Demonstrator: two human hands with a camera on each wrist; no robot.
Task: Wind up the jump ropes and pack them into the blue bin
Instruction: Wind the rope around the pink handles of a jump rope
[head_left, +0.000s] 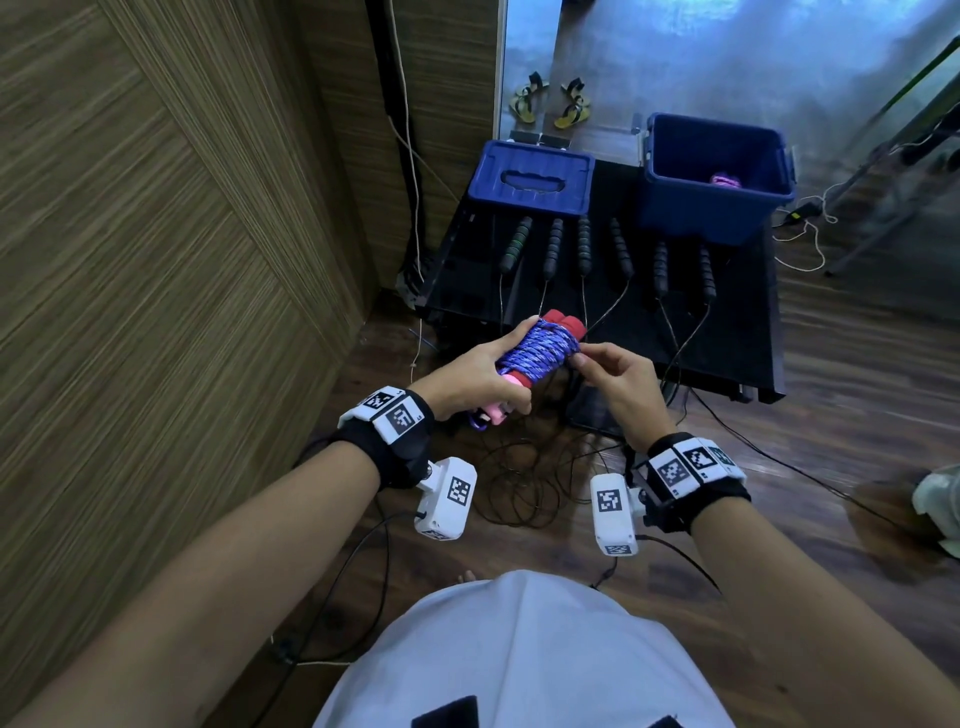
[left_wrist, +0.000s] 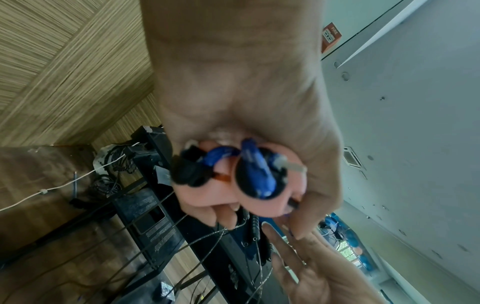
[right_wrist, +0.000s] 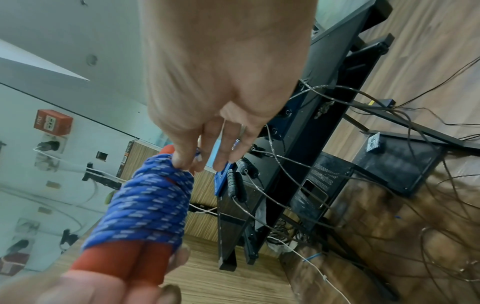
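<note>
Blue jump rope (head_left: 537, 349), wound round red handles (head_left: 565, 319): left hand (head_left: 480, 378) grips bundle over desk (head_left: 727, 332); right hand (head_left: 618, 375) pinches rope end. Risk: untucked end slips, coil unravels. Blue bin (head_left: 719, 179) well apart.

Both forearms are bare. Each wrist wears a black strap (head_left: 396, 457) topped with white blocks bearing black square codes, plus a white camera box (head_left: 445, 499) trailing a black cable. A white shirt (head_left: 519, 654) covers the torso.
</note>
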